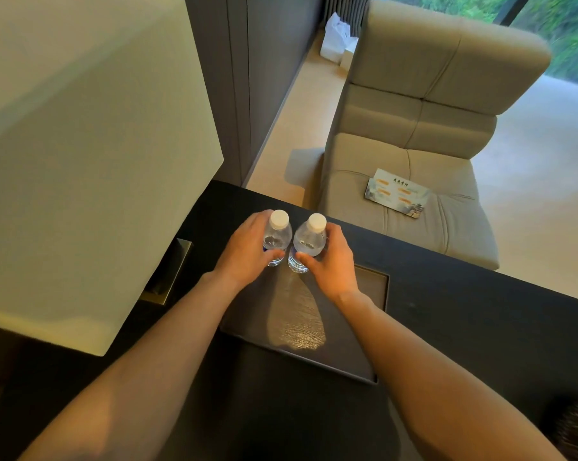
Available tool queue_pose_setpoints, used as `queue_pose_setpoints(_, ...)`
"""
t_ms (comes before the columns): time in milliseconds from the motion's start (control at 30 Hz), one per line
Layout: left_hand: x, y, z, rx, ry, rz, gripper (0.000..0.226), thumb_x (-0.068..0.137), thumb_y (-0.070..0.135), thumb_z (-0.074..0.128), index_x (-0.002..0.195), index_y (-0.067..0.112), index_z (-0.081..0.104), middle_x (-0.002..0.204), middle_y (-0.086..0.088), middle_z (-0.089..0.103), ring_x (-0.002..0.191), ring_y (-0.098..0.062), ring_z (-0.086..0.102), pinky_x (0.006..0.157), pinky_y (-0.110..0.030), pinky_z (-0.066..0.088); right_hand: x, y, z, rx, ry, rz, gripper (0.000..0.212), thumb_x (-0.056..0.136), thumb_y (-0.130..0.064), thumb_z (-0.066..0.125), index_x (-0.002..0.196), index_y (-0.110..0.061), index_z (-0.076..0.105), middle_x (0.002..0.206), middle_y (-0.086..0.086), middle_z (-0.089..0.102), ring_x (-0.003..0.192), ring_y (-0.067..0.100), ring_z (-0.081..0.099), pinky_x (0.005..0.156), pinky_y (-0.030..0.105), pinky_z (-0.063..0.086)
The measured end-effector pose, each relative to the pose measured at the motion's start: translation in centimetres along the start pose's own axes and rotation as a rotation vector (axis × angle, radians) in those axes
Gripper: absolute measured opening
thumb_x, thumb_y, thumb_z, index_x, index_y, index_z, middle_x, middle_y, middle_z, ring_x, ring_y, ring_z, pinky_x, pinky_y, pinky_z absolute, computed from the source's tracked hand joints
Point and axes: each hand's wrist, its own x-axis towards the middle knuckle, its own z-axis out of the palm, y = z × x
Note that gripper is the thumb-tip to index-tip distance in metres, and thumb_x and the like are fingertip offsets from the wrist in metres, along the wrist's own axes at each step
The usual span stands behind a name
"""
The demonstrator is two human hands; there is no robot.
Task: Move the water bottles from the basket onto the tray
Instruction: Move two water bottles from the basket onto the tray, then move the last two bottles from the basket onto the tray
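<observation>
Two clear water bottles with white caps stand upright side by side at the far end of a dark rectangular tray [300, 331]. My left hand [247, 251] is wrapped around the left bottle [277, 232]. My right hand [330, 261] is wrapped around the right bottle [310, 239]. The bottles almost touch each other. A dark woven basket [577, 430] shows only partly at the bottom right corner.
The tray lies on a dark wooden table [464, 314]. A large cream lampshade [91, 154] fills the left side, with its brass base [171, 274] beside the tray. Beyond the table's far edge stands a beige armchair [424, 134] with a leaflet [397, 193] on its seat.
</observation>
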Motion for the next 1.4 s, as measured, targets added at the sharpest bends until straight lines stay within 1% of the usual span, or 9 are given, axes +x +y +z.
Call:
queue_pose_setpoints(200, 0.2, -0.2, -0.2, 0.018, -0.031, -0.001, 0.079, 0.08, 0.014, 0.085, 0.146, 0.025, 0.043, 0.144, -0.003, 0.055, 0.135, -0.024, 0.051, 0.105, -0.048, 0.05, -0.1, -0.3, 0.3, 0.005, 0.017, 0.027, 0.07, 0.08, -0.024, 0.087, 0.127, -0.04, 0.038, 0.131, -0.01, 0.056, 0.118, 0.008, 0.053, 0.103, 0.039, 0.05)
queue_pose_setpoints(367, -0.3, -0.7, 0.2, 0.05, -0.042, -0.087, 0.102, 0.08, 0.025, 0.085, 0.159, 0.027, 0.02, 0.151, -0.007, 0.045, 0.138, -0.027, 0.047, 0.106, -0.046, 0.046, -1.5, 0.2, -0.2, -0.01, -0.03, 0.069, 0.095, 0.079, -0.029, 0.088, 0.154, -0.026, 0.03, 0.155, -0.001, 0.048, 0.14, 0.021, 0.047, 0.11, 0.04, 0.042)
queue_pose_setpoints(533, -2.6, -0.8, 0.5, 0.112, -0.044, -0.204, 0.108, 0.08, 0.042, 0.083, 0.161, 0.024, 0.012, 0.158, -0.011, 0.039, 0.142, -0.03, 0.043, 0.105, -0.045, 0.044, -4.6, 1.8, -1.6, -0.148, -0.044, 0.131, 0.1, 0.081, -0.042, 0.083, 0.159, -0.027, 0.021, 0.164, -0.001, 0.036, 0.146, 0.021, 0.039, 0.113, 0.043, 0.038)
queue_pose_setpoints(633, -5.6, 0.1, 1.1, 0.182, -0.047, -0.247, 0.098, 0.087, 0.04, 0.076, 0.16, 0.018, 0.015, 0.16, -0.014, 0.035, 0.144, -0.031, 0.04, 0.107, -0.046, 0.044, -7.3, 2.9, -3.2, -0.265, -0.049, 0.134, 0.092, 0.084, -0.045, 0.079, 0.157, -0.026, 0.026, 0.163, 0.001, 0.037, 0.146, 0.022, 0.04, 0.115, 0.047, 0.041)
queue_pose_setpoints(767, -11.3, 2.9, 2.9, 0.257, -0.077, -0.249, 0.076, 0.093, 0.034, 0.069, 0.155, 0.016, 0.03, 0.152, -0.012, 0.044, 0.133, -0.026, 0.052, 0.1, -0.041, 0.051, -12.0, 4.5, -6.4, -0.464, -0.1, 0.094, 0.073, 0.09, -0.049, 0.071, 0.152, -0.024, 0.04, 0.163, 0.005, 0.035, 0.143, 0.028, 0.043, 0.111, 0.05, 0.045)
queue_pose_setpoints(867, -16.0, 5.5, 5.1, 0.333, -0.139, -0.237, 0.068, 0.096, 0.035, 0.063, 0.154, 0.014, 0.035, 0.154, -0.012, 0.044, 0.136, -0.027, 0.049, 0.105, -0.042, 0.048, -16.2, 5.7, -9.4, -0.555, -0.112, 0.077, 0.067, 0.091, -0.05, 0.067, 0.149, -0.023, 0.047, 0.16, 0.006, 0.041, 0.142, 0.028, 0.044, 0.11, 0.051, 0.046)
queue_pose_setpoints(1167, -30.0, 15.1, 14.0, 0.529, -0.314, -0.034, 0.049, 0.098, 0.042, 0.054, 0.138, 0.015, 0.053, 0.133, -0.006, 0.059, 0.12, -0.024, 0.057, 0.095, -0.041, 0.051, -31.9, 10.6, -20.1, -0.701, -0.07, 0.08, 0.056, 0.091, -0.05, 0.064, 0.14, -0.023, 0.055, 0.138, 0.001, 0.061, 0.128, 0.024, 0.056, 0.101, 0.045, 0.049)
queue_pose_setpoints(1300, -35.1, 20.5, 17.7, 0.553, -0.375, 0.061, 0.04, 0.097, 0.043, 0.053, 0.129, 0.019, 0.057, 0.123, -0.004, 0.061, 0.111, -0.022, 0.06, 0.092, -0.042, 0.052, -39.1, 13.7, -25.3, -0.73, -0.038, 0.135, 0.052, 0.094, -0.049, 0.06, 0.138, -0.023, 0.055, 0.139, 0.001, 0.06, 0.128, 0.024, 0.054, 0.103, 0.044, 0.045)
queue_pose_setpoints(1400, -38.3, 24.5, 20.6, 0.553, -0.393, 0.119, 0.041, 0.098, 0.043, 0.051, 0.131, 0.018, 0.056, 0.126, -0.004, 0.06, 0.115, -0.024, 0.059, 0.096, -0.044, 0.05, -43.8, 15.7, -29.6, -0.701, -0.003, 0.182, 0.053, 0.094, -0.048, 0.057, 0.141, -0.022, 0.053, 0.141, 0.003, 0.058, 0.129, 0.024, 0.053, 0.103, 0.044, 0.044)
